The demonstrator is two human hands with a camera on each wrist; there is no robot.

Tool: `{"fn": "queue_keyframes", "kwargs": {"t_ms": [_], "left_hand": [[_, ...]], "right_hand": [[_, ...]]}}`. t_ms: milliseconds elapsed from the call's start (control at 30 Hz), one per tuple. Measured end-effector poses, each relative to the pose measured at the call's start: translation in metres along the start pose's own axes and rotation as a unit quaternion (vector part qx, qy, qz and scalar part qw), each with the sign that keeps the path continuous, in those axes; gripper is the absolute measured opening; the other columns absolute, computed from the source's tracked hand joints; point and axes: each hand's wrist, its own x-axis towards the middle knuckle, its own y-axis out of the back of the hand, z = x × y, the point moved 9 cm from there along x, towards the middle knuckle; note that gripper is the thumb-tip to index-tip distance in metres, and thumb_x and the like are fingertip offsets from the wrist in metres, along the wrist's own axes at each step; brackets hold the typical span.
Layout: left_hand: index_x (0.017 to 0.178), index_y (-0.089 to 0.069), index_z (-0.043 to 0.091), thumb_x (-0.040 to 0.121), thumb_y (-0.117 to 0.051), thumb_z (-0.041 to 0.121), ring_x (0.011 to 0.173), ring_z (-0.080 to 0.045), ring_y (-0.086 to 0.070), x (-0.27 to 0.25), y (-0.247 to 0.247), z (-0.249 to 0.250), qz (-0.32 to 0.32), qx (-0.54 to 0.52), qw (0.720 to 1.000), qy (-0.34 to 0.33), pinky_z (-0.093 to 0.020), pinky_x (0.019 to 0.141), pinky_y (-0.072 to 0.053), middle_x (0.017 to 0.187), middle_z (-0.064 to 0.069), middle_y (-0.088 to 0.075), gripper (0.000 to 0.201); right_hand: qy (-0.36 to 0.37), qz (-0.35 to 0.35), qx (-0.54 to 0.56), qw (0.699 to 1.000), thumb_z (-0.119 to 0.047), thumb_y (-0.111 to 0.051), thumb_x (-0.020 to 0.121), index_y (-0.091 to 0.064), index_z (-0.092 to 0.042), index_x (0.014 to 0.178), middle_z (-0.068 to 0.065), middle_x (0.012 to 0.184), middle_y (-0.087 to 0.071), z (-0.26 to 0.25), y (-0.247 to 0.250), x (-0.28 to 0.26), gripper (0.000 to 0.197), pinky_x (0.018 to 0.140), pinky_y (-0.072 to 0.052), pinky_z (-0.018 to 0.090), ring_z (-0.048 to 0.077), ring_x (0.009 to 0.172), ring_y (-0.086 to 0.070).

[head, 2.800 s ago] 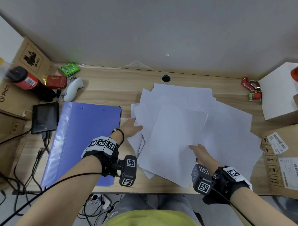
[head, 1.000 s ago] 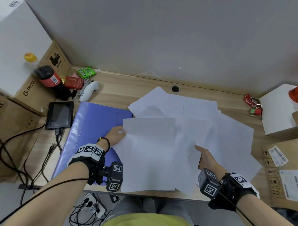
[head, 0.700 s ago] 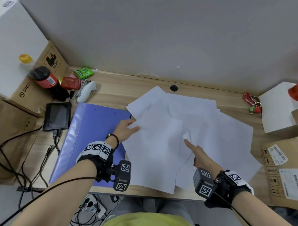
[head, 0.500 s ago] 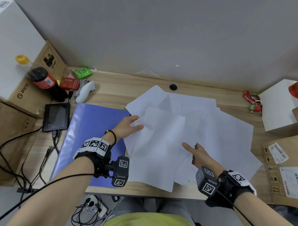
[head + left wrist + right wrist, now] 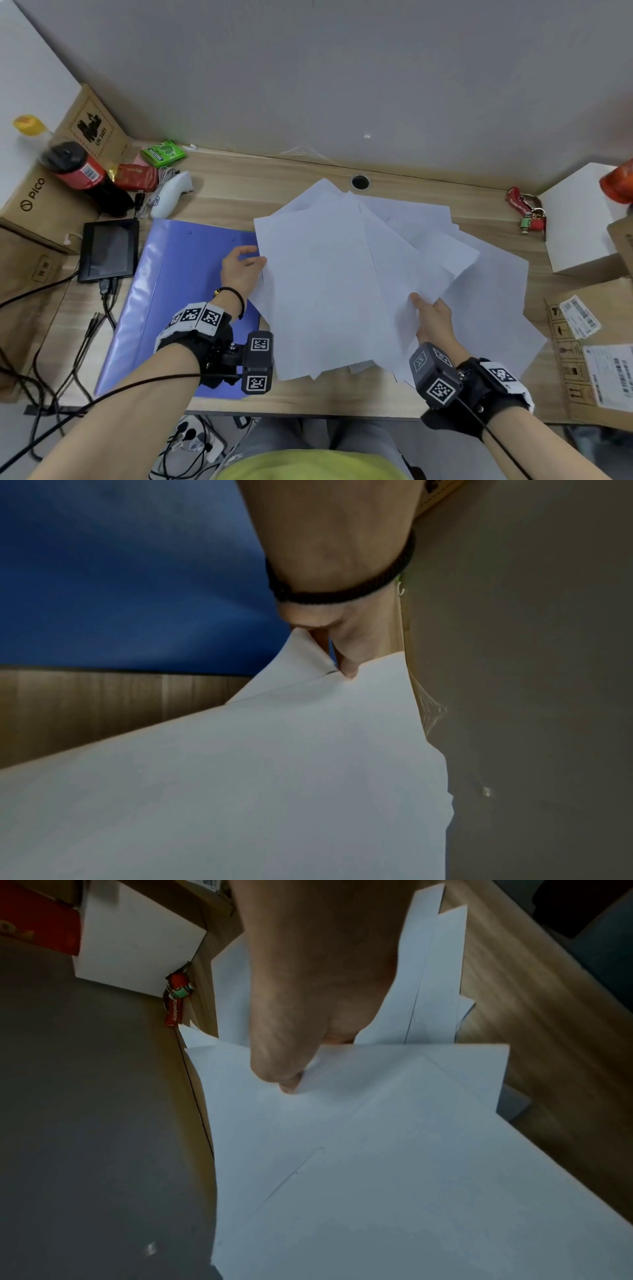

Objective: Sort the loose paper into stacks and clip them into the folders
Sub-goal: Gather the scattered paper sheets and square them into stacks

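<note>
Several loose white paper sheets (image 5: 329, 291) lie fanned over the middle of the wooden desk (image 5: 239, 185). My left hand (image 5: 255, 255) grips the left edge of the upper sheets; the left wrist view shows its fingers (image 5: 346, 666) pinching the paper (image 5: 274, 777). My right hand (image 5: 421, 301) holds the sheets near their lower right, with the thumb (image 5: 291, 1083) on top of the paper (image 5: 394, 1150) and the other fingers hidden beneath. A closed blue folder (image 5: 178, 291) lies flat to the left, its right edge under the sheets.
A white box (image 5: 579, 226), a red keychain (image 5: 524, 212) and a labelled carton (image 5: 596, 349) sit at the right. At the left are a black screen (image 5: 108, 248), a white controller (image 5: 171, 197), a red bottle (image 5: 82, 171), cardboard boxes and cables. A cable hole (image 5: 359, 181) lies behind the paper.
The upper sheets have been drawn together and turned straighter, more square to the desk. My left hand has slid left along their edge; my right hand stays at the lower right.
</note>
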Motion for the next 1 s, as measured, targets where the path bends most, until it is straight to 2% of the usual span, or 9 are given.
{"fn": "queue_keyframes", "kwargs": {"t_ms": [167, 300, 467, 567, 667, 767, 833, 900, 1000], "left_hand": [[0.117, -0.054, 0.011, 0.088, -0.065, 0.01, 0.1, -0.029, -0.059, -0.006, -0.014, -0.02, -0.066, 0.003, 0.996, 0.063, -0.045, 0.094, -0.049, 0.111, -0.014, -0.063, 0.031], [0.114, -0.053, 0.01, 0.088, -0.066, 0.01, 0.097, -0.029, -0.059, -0.02, -0.029, -0.03, -0.112, -0.02, 0.989, 0.094, -0.041, 0.085, -0.049, 0.106, -0.008, -0.061, 0.029], [0.111, -0.062, 0.011, 0.086, -0.068, 0.011, 0.105, -0.03, -0.061, -0.016, -0.02, -0.027, -0.131, 0.084, 0.986, 0.062, -0.046, 0.096, -0.049, 0.116, -0.008, -0.065, 0.025], [0.112, -0.064, 0.011, 0.087, -0.064, 0.014, 0.106, -0.03, -0.062, -0.011, -0.008, -0.016, -0.135, 0.159, 0.978, 0.023, -0.047, 0.096, -0.049, 0.115, -0.009, -0.067, 0.025], [0.111, -0.062, 0.007, 0.091, -0.058, 0.012, 0.1, -0.027, -0.06, -0.01, 0.002, 0.003, -0.131, 0.215, 0.968, -0.02, -0.038, 0.09, -0.049, 0.107, -0.008, -0.065, 0.021], [0.11, -0.062, 0.008, 0.093, -0.056, 0.014, 0.098, -0.026, -0.061, -0.008, 0.013, 0.019, -0.133, 0.241, 0.96, -0.052, -0.033, 0.085, -0.048, 0.102, -0.006, -0.063, 0.019], [0.116, -0.062, 0.007, 0.093, -0.056, 0.017, 0.103, -0.026, -0.061, -0.007, 0.018, 0.032, -0.135, 0.23, 0.962, -0.068, -0.035, 0.088, -0.049, 0.106, -0.004, -0.064, 0.025], [0.116, -0.063, 0.008, 0.093, -0.057, 0.018, 0.104, -0.021, -0.062, -0.006, 0.02, 0.05, -0.137, 0.187, 0.968, -0.093, -0.035, 0.092, -0.049, 0.11, -0.002, -0.066, 0.025], [0.096, -0.065, 0.021, 0.092, -0.06, 0.015, 0.083, -0.001, -0.064, -0.008, 0.024, 0.096, -0.116, 0.068, 0.981, -0.143, -0.025, 0.081, -0.049, 0.088, 0.014, -0.07, 0.008]], "right_hand": [[-0.009, 0.028, 0.067, 0.997, -0.008, -0.053, 0.093, -0.059, -0.018, 0.09, -0.002, 0.083, -0.06, 0.007, 0.002, -0.001, 0.012, 0.057, -0.048, 0.023, 0.015, 0.069, -0.057], [-0.051, -0.018, 0.056, 0.997, -0.006, -0.056, 0.092, -0.056, -0.004, 0.119, 0.009, 0.1, -0.066, 0.029, -0.016, -0.005, 0.027, 0.074, -0.053, 0.036, 0.027, 0.087, -0.063], [-0.137, -0.147, -0.022, 0.979, -0.012, -0.072, 0.076, -0.045, 0.002, 0.131, 0.021, 0.114, -0.065, 0.046, -0.034, -0.012, 0.064, 0.08, -0.056, 0.042, 0.037, 0.101, -0.065], [-0.135, -0.156, -0.071, 0.976, -0.01, -0.064, 0.086, -0.052, 0.002, 0.127, 0.023, 0.112, -0.066, 0.037, -0.019, -0.003, 0.044, 0.088, -0.053, 0.045, 0.038, 0.099, -0.065], [-0.142, -0.112, -0.104, 0.978, -0.018, -0.063, 0.088, -0.046, 0.0, 0.131, 0.018, 0.108, -0.065, 0.034, 0.004, 0.012, 0.05, 0.069, -0.056, 0.038, 0.033, 0.089, -0.067], [-0.144, -0.082, -0.136, 0.977, -0.019, -0.062, 0.089, -0.047, -0.003, 0.129, 0.014, 0.104, -0.064, 0.032, 0.018, 0.019, 0.046, 0.064, -0.054, 0.035, 0.029, 0.085, -0.066], [-0.126, -0.073, -0.162, 0.976, -0.016, -0.06, 0.092, -0.051, -0.001, 0.119, 0.013, 0.095, -0.063, 0.026, 0.02, 0.019, 0.032, 0.061, -0.054, 0.032, 0.027, 0.08, -0.064], [-0.11, -0.061, -0.176, 0.976, -0.01, -0.055, 0.094, -0.052, -0.003, 0.098, 0.011, 0.083, -0.059, 0.023, 0.019, 0.014, 0.008, 0.046, -0.054, 0.025, 0.023, 0.071, -0.06], [-0.109, -0.052, -0.159, 0.98, -0.003, -0.052, 0.094, -0.049, -0.007, 0.082, 0.012, 0.076, -0.056, 0.026, 0.013, 0.005, 0.013, 0.036, -0.049, 0.02, 0.022, 0.057, -0.062]]}}
